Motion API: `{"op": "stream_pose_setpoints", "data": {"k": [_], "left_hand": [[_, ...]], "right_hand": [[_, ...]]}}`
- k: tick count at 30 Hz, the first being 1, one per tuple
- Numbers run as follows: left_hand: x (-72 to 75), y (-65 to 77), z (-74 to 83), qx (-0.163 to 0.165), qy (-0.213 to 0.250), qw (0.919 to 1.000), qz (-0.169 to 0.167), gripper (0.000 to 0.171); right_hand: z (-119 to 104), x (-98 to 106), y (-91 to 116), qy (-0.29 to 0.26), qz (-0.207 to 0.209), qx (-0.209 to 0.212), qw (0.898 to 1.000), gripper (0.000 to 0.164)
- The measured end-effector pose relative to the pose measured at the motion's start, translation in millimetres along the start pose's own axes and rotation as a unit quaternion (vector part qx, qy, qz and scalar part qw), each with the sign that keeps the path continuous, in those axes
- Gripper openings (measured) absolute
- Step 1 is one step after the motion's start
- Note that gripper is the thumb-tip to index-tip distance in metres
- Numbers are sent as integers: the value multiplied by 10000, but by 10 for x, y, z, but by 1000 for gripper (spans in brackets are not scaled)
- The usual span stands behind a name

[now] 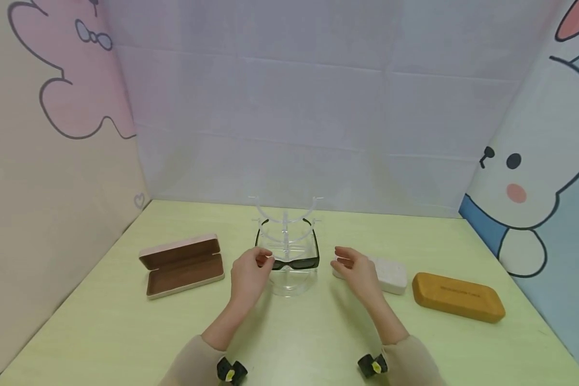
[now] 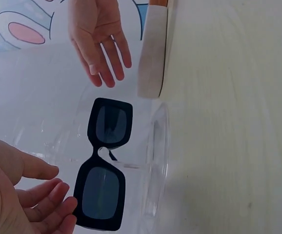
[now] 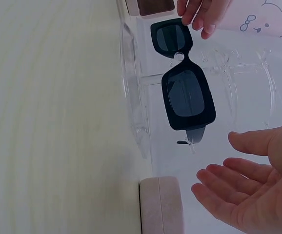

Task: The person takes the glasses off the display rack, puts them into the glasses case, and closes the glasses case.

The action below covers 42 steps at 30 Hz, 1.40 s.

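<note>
Black sunglasses [image 1: 305, 263] on a clear eyewear display stand [image 1: 285, 228] on the counter [image 1: 299, 343], left hand [image 1: 249, 272] at their edge, thumb and fingers parted, right hand [image 1: 359, 274] relaxed, holding nothing, near a white glasses case [image 1: 392, 275]

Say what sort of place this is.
Probably a small tabletop booth, perhaps set up for filming: cartoon-print side walls, a creased pale sheet behind, a table between them.
</note>
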<state>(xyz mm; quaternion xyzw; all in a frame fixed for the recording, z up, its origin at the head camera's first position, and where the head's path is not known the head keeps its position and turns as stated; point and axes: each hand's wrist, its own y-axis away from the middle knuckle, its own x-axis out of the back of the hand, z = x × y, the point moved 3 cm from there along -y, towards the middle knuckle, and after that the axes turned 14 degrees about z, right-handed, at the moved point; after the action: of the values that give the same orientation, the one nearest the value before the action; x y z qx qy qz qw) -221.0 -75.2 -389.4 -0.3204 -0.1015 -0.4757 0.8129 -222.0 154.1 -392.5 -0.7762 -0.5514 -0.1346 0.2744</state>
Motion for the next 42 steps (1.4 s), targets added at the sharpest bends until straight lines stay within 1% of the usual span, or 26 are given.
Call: {"op": "stream_pose_setpoints", "data": {"k": [5, 8, 10, 12, 14, 17, 19, 21, 24, 29, 35, 38, 42], "left_hand": [[64, -65, -49, 120, -29, 9999, 121, 19], [80, -90, -82, 201, -69, 9997, 106, 27], [80, -107, -113, 311, -59, 9995, 28, 35], [67, -125, -154, 494, -10, 9987, -125, 43], [38, -144, -199, 745, 158, 9964, -382, 50], [-1, -169, -255, 1110, 463, 9900, -741, 57], [-20, -174, -285, 1343, 663, 9839, -971, 60], [-31, -170, -310, 1503, 747, 9792, -1136, 64], [-45, -160, -336, 1664, 765, 9743, -1309, 70], [-37, -178, -366, 1714, 689, 9727, -1406, 71], [-1, -198, -341, 1706, 862, 9687, -1584, 68], [1, -202, -333, 1663, 951, 9688, -1573, 65], [15, -214, -332, 1570, 959, 9714, -1503, 59]], "right_hand": [[-39, -137, -25, -172, -155, 4, 9997, 38], [-36, -208, -38, -194, -315, 51, 9993, 41], [-24, -250, -48, -205, -416, 72, 9989, 43], [-11, -284, -52, -270, -490, 32, 9984, 45], [8, -309, -52, -326, -518, -8, 9981, 47], [24, -329, -51, -409, -493, -80, 9979, 51], [33, -336, -46, -447, -463, -129, 9978, 52], [41, -345, -38, -524, -476, -216, 9973, 53], [55, -369, -30, -692, -515, -322, 9958, 54], [54, -401, -32, -909, -470, -346, 9941, 54], [35, -386, -45, -942, -332, -243, 9947, 51], [36, -370, -43, -942, -322, -212, 9948, 48], [27, -359, -45, -948, -359, -195, 9947, 46]]}}
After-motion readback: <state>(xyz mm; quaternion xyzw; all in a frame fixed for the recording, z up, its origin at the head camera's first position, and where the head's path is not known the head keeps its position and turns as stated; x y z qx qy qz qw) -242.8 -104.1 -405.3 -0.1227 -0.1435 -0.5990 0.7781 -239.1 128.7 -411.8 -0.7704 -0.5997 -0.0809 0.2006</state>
